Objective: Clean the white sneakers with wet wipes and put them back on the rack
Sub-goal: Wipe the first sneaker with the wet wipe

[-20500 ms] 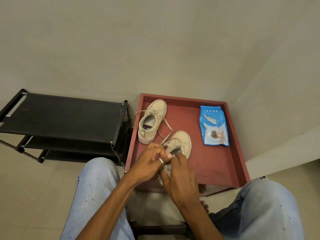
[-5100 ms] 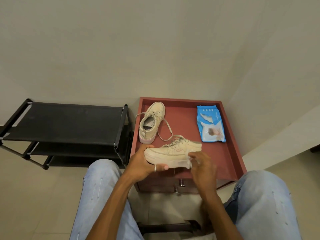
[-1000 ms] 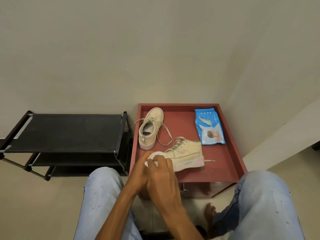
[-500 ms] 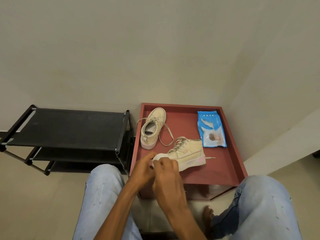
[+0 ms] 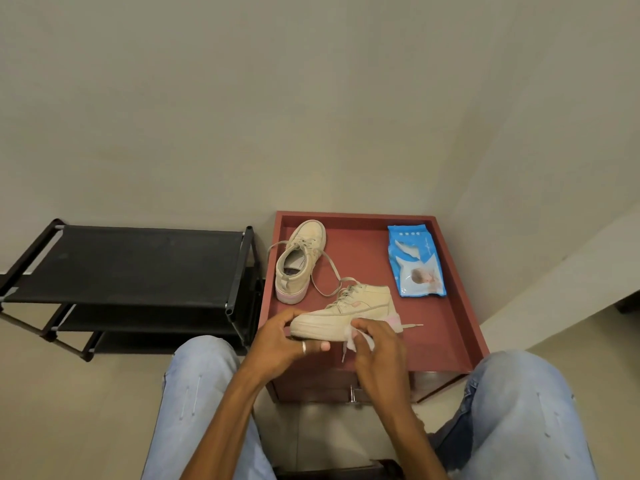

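Observation:
A cream-white sneaker lies sideways at the front of the red cabinet top, toe to the left. My left hand grips its toe end from below. My right hand presses a crumpled white wet wipe against the sole edge near the middle. The second sneaker stands further back, laces trailing loose. A blue pack of wet wipes lies at the back right of the cabinet top.
A black shoe rack with bare shelves stands left of the cabinet, against the wall. My knees in light jeans frame the cabinet on both sides. A wall corner rises to the right.
My right hand has slid the wipe from the toe rightward along the sole to its middle. My left hand now shows holding the toe end.

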`<state>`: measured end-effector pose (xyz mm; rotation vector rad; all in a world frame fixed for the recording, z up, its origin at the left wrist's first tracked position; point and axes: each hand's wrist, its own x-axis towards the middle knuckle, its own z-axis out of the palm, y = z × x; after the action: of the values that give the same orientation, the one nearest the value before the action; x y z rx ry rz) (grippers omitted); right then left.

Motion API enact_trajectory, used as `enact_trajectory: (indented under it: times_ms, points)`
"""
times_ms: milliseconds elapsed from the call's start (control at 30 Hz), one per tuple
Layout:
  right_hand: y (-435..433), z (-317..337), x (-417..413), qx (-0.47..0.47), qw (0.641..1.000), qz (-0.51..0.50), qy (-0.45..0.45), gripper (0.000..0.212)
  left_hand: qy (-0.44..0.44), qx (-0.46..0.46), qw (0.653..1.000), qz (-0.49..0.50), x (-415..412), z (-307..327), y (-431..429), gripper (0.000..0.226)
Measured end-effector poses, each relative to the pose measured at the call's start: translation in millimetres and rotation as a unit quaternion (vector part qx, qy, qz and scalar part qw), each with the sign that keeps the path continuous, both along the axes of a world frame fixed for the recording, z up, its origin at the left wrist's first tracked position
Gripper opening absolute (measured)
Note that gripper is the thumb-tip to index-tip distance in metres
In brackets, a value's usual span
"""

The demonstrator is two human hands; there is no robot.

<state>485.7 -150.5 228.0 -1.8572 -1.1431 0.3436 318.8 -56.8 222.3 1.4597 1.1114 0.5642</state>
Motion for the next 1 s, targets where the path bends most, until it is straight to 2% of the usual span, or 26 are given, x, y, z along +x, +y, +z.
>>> enact_trajectory:
  times_ms: [167, 367, 433, 633, 733, 900, 1000]
  points:
    - [1.5, 0.1, -18.2, 0.035, 0.999, 0.019, -0.011, 0.018, -0.052, -0.042, 0.997, 0.025, -1.0, 1.3, -1.5, 0.069]
    - [-1.5, 7.9, -38.2, 0.07, 0.996, 0.051, -0.013, 0.018, -0.033, -0.029, 0.998, 0.039, 5.1, 4.4, -5.4, 0.042]
    - [-1.9, 0.8, -30.6, 0.069, 0.997, 0.033, -0.022, 0.02, -0.039, -0.033, 0.998, 0.046, 6.3, 4.8, -6.2, 0.035]
    - [-1.8, -18.8, 6.4, -0.012, 0.996, -0.089, 0.019, 0.018, -0.053, -0.055, 0.996, 0.046, 6.3, -2.3, -5.2, 0.042]
    - [1.8, -8.9, -12.7, 0.018, 0.997, -0.069, 0.023, 0.017, -0.043, -0.049, 0.997, 0.05, 7.4, -1.7, -4.0, 0.035]
    - [0.5, 3.1, -40.3, 0.065, 0.997, 0.034, -0.007, 0.012, -0.02, -0.034, 0.998, 0.042, 7.0, -1.1, -3.5, 0.033]
    - [1.5, -10.5, -17.2, 0.058, 0.998, -0.002, -0.027, 0.014, -0.042, -0.056, 0.996, 0.056, 6.8, -0.8, -4.5, 0.031]
